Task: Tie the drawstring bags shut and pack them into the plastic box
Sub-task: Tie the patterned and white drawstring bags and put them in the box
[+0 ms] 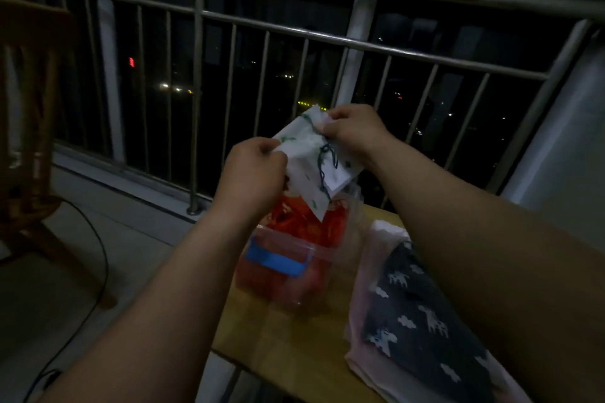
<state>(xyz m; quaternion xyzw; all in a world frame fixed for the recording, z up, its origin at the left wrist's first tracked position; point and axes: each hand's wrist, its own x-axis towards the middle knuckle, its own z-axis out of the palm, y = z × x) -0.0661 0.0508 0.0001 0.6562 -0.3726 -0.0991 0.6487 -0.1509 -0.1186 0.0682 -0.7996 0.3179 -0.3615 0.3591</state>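
White drawstring bag (311,154), held in the air at 12 o'clock of the plastic box (294,291), above its red contents. Left hand (252,170) pinches the bag's 9 o'clock edge. Right hand (353,131) pinches its mouth at 1 o'clock beside the green cord (327,157), probably steadying the cloth for tightening. A dark printed bag (419,314) lies on the table (288,357) at 3 o'clock of the box, apparently untied.

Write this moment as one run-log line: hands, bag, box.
left hand: grips white bag | right hand: pinches bag top | green drawstring: hanging | plastic box: red contents inside | step: tying, bag not packed
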